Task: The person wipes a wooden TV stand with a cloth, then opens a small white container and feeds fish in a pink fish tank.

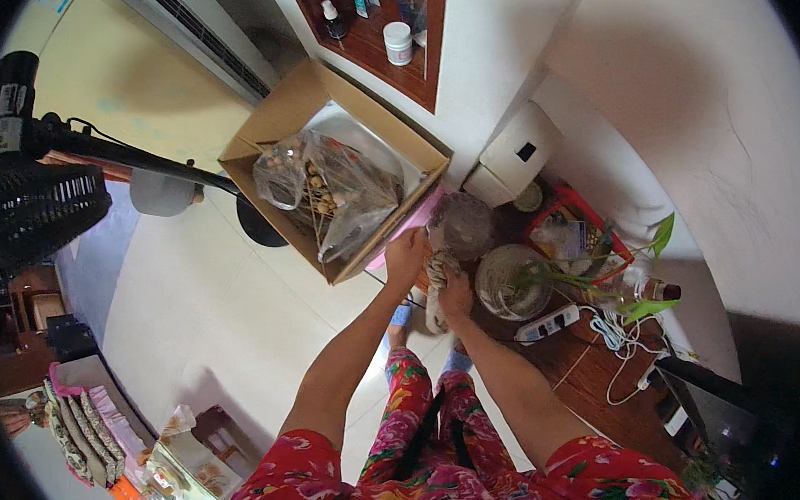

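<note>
Below me, my right hand [454, 293] is closed on a crumpled beige cloth [434, 309], which hangs down past the wooden tabletop's edge. My left hand [405, 259] is beside it, its fingers touching the near side of a translucent purplish container [464, 225]. Whether those fingers grip its rim is hidden. A pink plastic item [418, 216] shows behind my left hand, against the cardboard box. Right of the cloth stands a round glass vessel [514, 281] with a green plant stem reaching out of it.
The open cardboard box [349, 264] holds a clear plastic bag [367, 177] of round brown fruit on stems. A power strip [548, 324], coiled white cables [622, 338], a red basket [628, 257] and a plastic bottle [640, 289] crowd the wooden tabletop [574, 369]. A black fan [43, 222] stands left.
</note>
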Available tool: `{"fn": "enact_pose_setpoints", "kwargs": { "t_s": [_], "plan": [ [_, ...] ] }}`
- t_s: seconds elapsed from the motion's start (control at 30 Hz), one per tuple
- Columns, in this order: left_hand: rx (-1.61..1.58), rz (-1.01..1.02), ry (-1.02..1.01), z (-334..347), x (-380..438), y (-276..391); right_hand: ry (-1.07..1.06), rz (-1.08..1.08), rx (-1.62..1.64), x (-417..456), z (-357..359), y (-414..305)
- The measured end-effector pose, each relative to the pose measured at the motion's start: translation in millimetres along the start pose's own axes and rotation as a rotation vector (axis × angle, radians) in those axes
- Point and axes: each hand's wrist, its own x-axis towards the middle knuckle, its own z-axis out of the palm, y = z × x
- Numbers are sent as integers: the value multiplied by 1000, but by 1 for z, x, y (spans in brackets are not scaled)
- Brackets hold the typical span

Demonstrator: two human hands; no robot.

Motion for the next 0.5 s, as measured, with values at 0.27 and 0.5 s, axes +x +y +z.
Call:
{"fn": "enact_pose_setpoints", "kwargs": {
  "t_s": [0.27,0.5],
  "plan": [
    [-135,339,365,-85,169,90,-57,-375,-197,3,26,23],
    [-199,431,270,-74,298,103,-4,-123,-100,14,41,38]
  ]
}}
